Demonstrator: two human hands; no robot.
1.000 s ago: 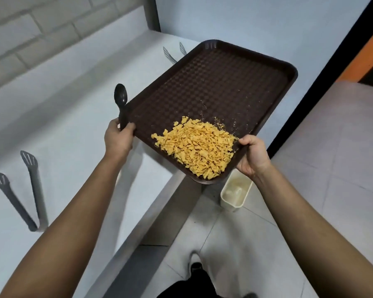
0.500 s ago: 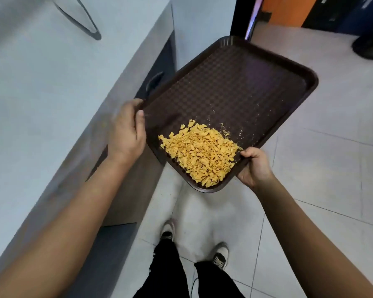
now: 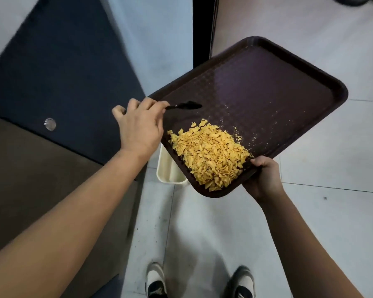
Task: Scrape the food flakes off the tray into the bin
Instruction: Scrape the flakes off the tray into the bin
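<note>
A dark brown tray point(image 3: 278, 87) tilts down toward me, with a heap of yellow food flakes point(image 3: 209, 153) piled in its near corner. My right hand point(image 3: 263, 179) grips the tray's near rim beside the heap. My left hand point(image 3: 138, 125) pinches the handle of a black plastic spoon point(image 3: 185, 106), whose bowl hovers over the tray's bare surface just above the flakes. A cream bin point(image 3: 167, 168) stands on the floor, mostly hidden under the tray's low corner.
A dark counter side point(image 3: 52, 72) and a brown panel point(image 3: 41, 179) fill the left. Pale floor tiles point(image 3: 332, 211) spread to the right. My two shoes point(image 3: 157, 280) stand at the bottom. A black post point(image 3: 200, 29) rises behind the tray.
I turned away from the counter and the tray now hangs over the bin. My left hand let go of the tray's rim and brought the spoon over the tray.
</note>
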